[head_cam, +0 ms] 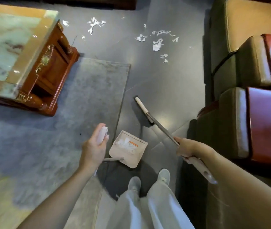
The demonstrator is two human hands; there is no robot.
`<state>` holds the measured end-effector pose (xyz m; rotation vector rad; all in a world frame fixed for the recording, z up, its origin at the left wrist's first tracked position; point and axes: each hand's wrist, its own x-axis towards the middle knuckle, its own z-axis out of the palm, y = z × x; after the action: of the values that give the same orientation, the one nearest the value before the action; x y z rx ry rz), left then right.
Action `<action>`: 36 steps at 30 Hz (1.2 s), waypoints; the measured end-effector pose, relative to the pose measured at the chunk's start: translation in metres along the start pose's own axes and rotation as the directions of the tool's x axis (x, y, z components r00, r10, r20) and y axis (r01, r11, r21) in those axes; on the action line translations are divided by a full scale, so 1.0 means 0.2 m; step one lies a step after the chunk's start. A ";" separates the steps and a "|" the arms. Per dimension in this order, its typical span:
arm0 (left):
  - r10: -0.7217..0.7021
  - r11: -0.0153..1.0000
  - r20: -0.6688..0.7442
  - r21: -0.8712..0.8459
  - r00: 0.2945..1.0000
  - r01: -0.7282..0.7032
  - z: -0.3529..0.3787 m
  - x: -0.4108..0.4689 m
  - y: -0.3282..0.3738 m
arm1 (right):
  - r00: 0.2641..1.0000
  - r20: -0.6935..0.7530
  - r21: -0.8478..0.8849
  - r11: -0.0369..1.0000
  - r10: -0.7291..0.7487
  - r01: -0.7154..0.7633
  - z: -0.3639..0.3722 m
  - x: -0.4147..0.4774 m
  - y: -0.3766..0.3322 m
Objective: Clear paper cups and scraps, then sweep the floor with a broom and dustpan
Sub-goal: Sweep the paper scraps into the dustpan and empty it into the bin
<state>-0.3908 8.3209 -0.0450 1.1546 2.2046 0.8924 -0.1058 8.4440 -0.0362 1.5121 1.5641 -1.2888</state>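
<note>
The forearms (62, 192) are bare, with no sleeve reaching the left hand (93, 149) or the right hand (187, 149). Loose, pale grey trousers (148, 210) cover the legs, their wide hems falling over light grey shoes (164, 176) with rounded toes.

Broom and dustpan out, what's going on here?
A person is sweeping up. Their right hand grips the broom, its head down at the grey floor; the left hand holds the dustpan by its handle. It already holds some scraps, but more paper scraps lie scattered ahead, between the wooden table and the sofa.
</note>
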 end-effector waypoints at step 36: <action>0.000 0.996 -0.121 -0.089 0.993 -0.011 -0.14 -0.14 -0.13 | 0.994 0.098 0.039 0.999 -0.038 0.035 -0.05 -0.18 -0.14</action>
<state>-0.4093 8.2763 -0.0423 1.0917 2.2330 1.0783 -0.1238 8.4434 0.0062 1.4261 1.5188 -1.3988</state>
